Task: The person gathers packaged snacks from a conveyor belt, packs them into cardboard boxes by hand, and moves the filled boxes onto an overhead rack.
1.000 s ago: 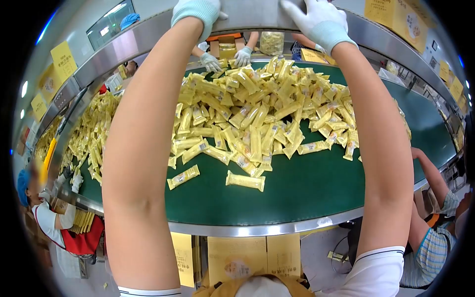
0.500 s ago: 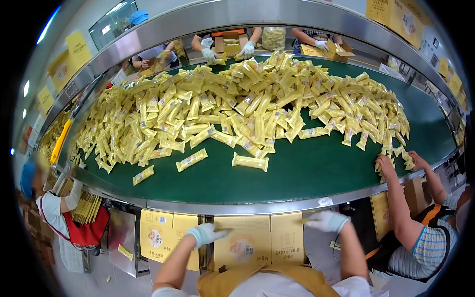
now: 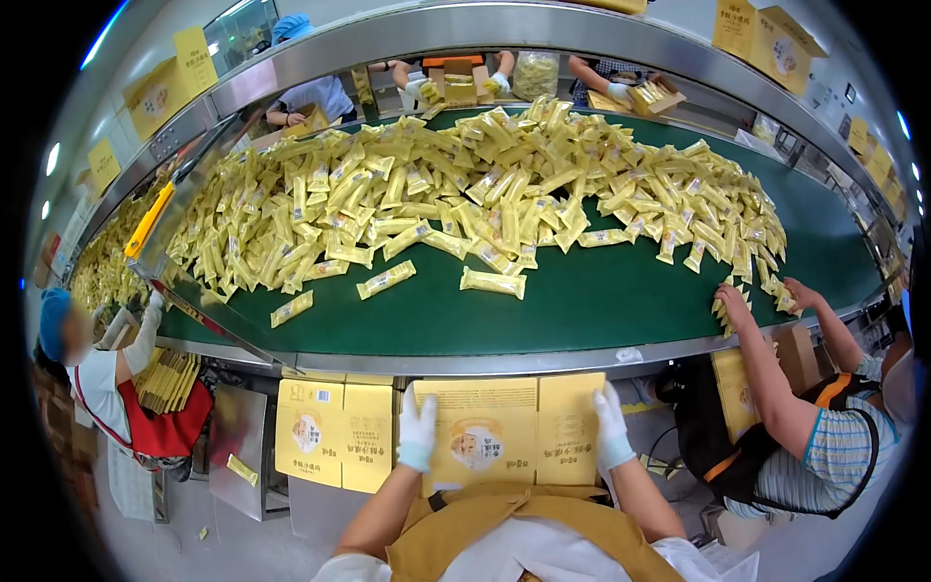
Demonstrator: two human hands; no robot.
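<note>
A flat yellow printed carton (image 3: 490, 436) lies in front of my body, below the belt's near edge. My left hand (image 3: 417, 432), in a white glove, grips its left edge. On its right edge my gloved right hand (image 3: 611, 429) is closed as well. Just left of it lies a second flat yellow carton (image 3: 335, 436). A big heap of yellow wrapped packets (image 3: 465, 194) covers much of the green belt (image 3: 436, 330), and a few single packets (image 3: 493, 282) lie nearer to me.
A metal rail (image 3: 504, 364) runs along the belt's near side. One co-worker (image 3: 815, 436) at the right handles packets; another (image 3: 136, 388) stands at the left near stacked cartons. Across the belt, co-workers' hands hold open boxes (image 3: 458, 82). A metal bar (image 3: 485, 21) crosses overhead.
Both my hands have come down from the overhead bar and closed on the carton's edges. The view has shifted, and a co-worker's open box across the belt now holds packets.
</note>
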